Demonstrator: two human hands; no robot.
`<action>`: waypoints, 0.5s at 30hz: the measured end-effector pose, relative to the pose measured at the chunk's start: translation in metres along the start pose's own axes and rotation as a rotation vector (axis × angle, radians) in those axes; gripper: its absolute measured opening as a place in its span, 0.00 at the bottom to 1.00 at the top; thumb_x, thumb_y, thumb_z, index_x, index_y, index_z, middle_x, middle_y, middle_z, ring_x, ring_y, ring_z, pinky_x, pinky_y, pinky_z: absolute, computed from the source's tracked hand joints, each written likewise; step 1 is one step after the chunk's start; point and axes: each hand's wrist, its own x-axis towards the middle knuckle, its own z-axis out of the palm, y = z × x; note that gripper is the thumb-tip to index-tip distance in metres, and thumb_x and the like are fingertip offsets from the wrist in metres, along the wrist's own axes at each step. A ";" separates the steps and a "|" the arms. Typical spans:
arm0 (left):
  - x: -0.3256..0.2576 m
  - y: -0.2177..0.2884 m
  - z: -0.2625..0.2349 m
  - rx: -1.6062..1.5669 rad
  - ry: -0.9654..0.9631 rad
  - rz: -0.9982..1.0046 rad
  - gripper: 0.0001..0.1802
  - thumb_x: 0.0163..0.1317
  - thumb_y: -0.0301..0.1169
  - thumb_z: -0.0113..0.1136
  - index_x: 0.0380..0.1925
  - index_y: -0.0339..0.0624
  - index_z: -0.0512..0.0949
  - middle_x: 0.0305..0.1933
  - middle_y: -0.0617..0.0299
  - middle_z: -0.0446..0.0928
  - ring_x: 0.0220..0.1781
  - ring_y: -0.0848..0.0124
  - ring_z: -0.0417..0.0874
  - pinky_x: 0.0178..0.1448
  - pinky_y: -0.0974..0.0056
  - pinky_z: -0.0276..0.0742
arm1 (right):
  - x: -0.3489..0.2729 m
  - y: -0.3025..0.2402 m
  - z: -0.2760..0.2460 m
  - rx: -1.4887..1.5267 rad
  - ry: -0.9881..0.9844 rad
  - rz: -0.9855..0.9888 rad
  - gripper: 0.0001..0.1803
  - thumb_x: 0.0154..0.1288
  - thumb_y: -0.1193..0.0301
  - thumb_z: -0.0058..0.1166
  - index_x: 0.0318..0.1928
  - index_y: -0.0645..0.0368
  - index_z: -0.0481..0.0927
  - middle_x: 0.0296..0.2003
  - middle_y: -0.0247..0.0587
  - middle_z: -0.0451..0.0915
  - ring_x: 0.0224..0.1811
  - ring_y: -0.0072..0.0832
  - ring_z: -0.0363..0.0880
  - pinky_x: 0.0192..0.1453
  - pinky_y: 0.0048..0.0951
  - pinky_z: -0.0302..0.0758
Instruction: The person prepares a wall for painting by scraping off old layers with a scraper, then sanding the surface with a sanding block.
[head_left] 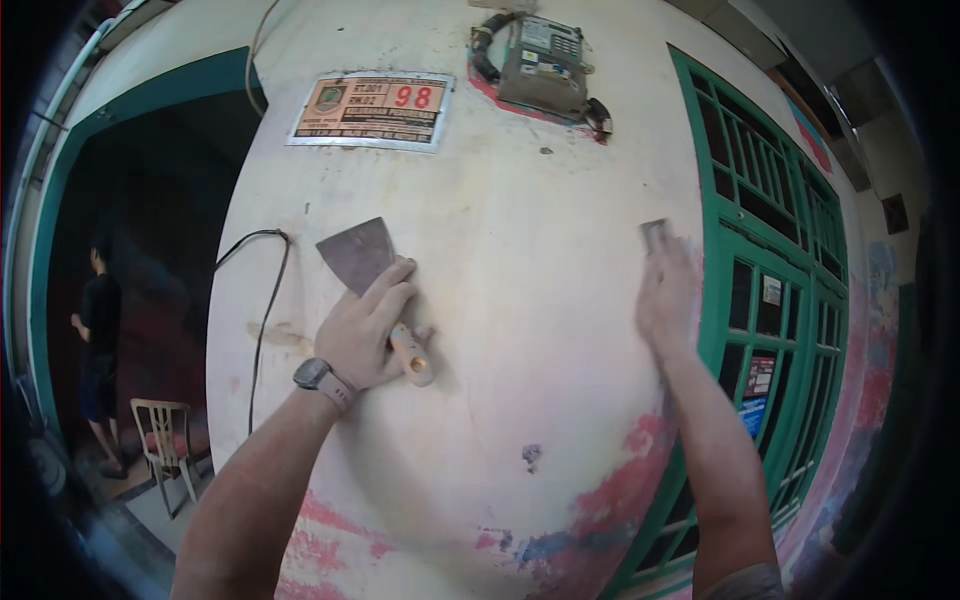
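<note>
The left hand [362, 330], a watch [315, 375] on its wrist, has its grip closed around the wooden handle of a putty knife [372, 275], the flat metal blade lying against the cream wall [520, 300] and pointing up and left. To the right, the right hand [668, 295] presses a small grey sanding block [654, 235] flat against the same wall, fingers laid over it. Above hang a metal address plate [372, 110] and an electricity meter [543, 65]. A green barred window [775, 300] stands at right; far left, a person [98, 340] stands by a plastic chair [165, 440].
</note>
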 end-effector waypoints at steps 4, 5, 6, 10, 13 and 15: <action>-0.001 0.001 0.005 -0.014 0.010 -0.017 0.25 0.57 0.40 0.74 0.49 0.38 0.78 0.68 0.48 0.77 0.57 0.46 0.84 0.58 0.53 0.82 | 0.073 0.002 0.041 -0.070 0.065 0.086 0.26 0.80 0.65 0.41 0.73 0.56 0.72 0.75 0.45 0.69 0.78 0.50 0.62 0.83 0.46 0.56; 0.000 0.001 0.006 -0.017 0.014 -0.014 0.25 0.57 0.40 0.74 0.49 0.38 0.78 0.68 0.48 0.77 0.57 0.46 0.84 0.58 0.53 0.82 | 0.078 -0.006 0.045 -0.251 0.009 0.084 0.26 0.80 0.65 0.40 0.73 0.56 0.72 0.75 0.45 0.70 0.77 0.50 0.63 0.83 0.46 0.56; -0.001 0.001 0.006 -0.001 0.023 0.005 0.25 0.57 0.40 0.74 0.49 0.38 0.78 0.68 0.48 0.77 0.57 0.46 0.84 0.58 0.53 0.82 | 0.072 -0.019 0.047 -0.186 0.048 0.052 0.26 0.80 0.65 0.40 0.73 0.56 0.72 0.75 0.45 0.70 0.77 0.50 0.63 0.83 0.46 0.56; 0.000 -0.002 0.004 0.001 0.007 -0.003 0.25 0.58 0.39 0.73 0.50 0.37 0.77 0.68 0.47 0.77 0.57 0.46 0.84 0.59 0.53 0.82 | 0.005 -0.082 0.032 0.117 0.110 -0.313 0.26 0.77 0.68 0.48 0.72 0.52 0.74 0.75 0.44 0.70 0.76 0.51 0.65 0.79 0.49 0.61; 0.000 -0.003 0.002 -0.007 -0.014 0.006 0.25 0.58 0.39 0.73 0.50 0.37 0.77 0.68 0.48 0.76 0.57 0.46 0.84 0.58 0.53 0.82 | -0.058 -0.082 0.000 0.244 -0.081 -0.387 0.26 0.76 0.69 0.50 0.73 0.52 0.74 0.76 0.44 0.69 0.76 0.52 0.66 0.77 0.52 0.63; 0.000 -0.003 0.002 -0.007 -0.027 0.001 0.25 0.58 0.39 0.73 0.51 0.37 0.77 0.68 0.48 0.76 0.57 0.46 0.84 0.58 0.53 0.82 | -0.074 -0.055 -0.015 0.225 -0.148 -0.528 0.26 0.77 0.68 0.48 0.73 0.52 0.74 0.76 0.45 0.68 0.75 0.51 0.68 0.76 0.50 0.64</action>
